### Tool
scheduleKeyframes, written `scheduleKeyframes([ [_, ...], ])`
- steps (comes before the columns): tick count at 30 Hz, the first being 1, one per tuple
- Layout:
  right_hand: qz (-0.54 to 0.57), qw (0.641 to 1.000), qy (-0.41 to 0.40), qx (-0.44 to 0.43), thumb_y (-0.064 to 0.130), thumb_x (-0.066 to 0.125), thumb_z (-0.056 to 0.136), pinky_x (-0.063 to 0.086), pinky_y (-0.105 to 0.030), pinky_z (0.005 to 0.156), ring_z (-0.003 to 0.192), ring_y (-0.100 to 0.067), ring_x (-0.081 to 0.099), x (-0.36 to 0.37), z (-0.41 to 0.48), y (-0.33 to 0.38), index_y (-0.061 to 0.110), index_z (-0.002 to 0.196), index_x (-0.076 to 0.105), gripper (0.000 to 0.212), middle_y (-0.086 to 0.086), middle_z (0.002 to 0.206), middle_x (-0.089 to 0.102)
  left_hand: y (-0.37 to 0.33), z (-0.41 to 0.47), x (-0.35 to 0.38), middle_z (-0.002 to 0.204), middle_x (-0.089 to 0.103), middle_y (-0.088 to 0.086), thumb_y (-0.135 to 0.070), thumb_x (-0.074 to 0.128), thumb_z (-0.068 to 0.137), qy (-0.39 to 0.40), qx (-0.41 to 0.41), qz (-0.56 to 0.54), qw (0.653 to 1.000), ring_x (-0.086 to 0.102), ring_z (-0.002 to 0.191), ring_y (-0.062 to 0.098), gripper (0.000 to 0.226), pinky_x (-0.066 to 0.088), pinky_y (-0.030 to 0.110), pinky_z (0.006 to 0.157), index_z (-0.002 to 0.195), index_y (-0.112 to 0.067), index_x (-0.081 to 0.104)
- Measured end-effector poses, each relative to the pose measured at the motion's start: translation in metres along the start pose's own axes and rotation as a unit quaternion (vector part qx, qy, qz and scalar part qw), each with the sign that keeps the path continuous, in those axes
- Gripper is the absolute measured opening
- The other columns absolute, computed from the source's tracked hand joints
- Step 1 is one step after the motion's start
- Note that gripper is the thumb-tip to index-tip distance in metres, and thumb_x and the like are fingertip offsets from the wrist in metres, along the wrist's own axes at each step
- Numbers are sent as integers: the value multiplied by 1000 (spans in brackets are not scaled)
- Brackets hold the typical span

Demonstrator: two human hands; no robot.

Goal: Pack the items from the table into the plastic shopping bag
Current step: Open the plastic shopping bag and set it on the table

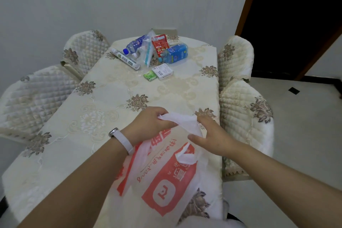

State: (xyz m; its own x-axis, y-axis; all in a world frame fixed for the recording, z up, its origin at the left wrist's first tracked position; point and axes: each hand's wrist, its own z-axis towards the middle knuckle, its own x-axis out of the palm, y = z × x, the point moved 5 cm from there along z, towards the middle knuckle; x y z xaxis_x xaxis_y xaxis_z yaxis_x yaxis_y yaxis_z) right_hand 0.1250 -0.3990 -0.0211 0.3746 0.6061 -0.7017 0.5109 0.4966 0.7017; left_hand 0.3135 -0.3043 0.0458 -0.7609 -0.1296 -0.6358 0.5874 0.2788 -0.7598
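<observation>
white plastic shopping bag (166,176) with red print, flat and crumpled below both hands, one handle gripped in left hand (149,124), reaching right hand (209,135), other handle loose just below it, well beyond the hands a cluster: water bottle (134,44), white tube (125,58), clear pouch (147,50), red pouch (160,44), blue bottle (176,52), all lying down, nearer the hands white box (162,71) just beside green packet (149,76)

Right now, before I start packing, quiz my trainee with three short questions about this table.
1. True or false: the blue bottle lies on its side on the table, outside the plastic shopping bag.
2. The left hand grips the bag's: A) handle, B) bottom, C) printed logo.
3. Fill in: the small green pack lies beside a white ___.
Key: 1 true; 2 A; 3 box.
</observation>
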Motion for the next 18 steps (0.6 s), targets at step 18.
scheduleKeyframes([
  [18, 78, 996, -18, -41, 21, 61, 83, 33, -31, 58, 65, -11, 44, -20, 20, 75, 21, 79, 48, 14, 9, 70, 52, -31, -36, -25, 122, 55, -23, -79, 63, 57, -58, 46, 3, 997, 58, 101, -4, 91, 49, 21, 84, 138, -43, 41],
])
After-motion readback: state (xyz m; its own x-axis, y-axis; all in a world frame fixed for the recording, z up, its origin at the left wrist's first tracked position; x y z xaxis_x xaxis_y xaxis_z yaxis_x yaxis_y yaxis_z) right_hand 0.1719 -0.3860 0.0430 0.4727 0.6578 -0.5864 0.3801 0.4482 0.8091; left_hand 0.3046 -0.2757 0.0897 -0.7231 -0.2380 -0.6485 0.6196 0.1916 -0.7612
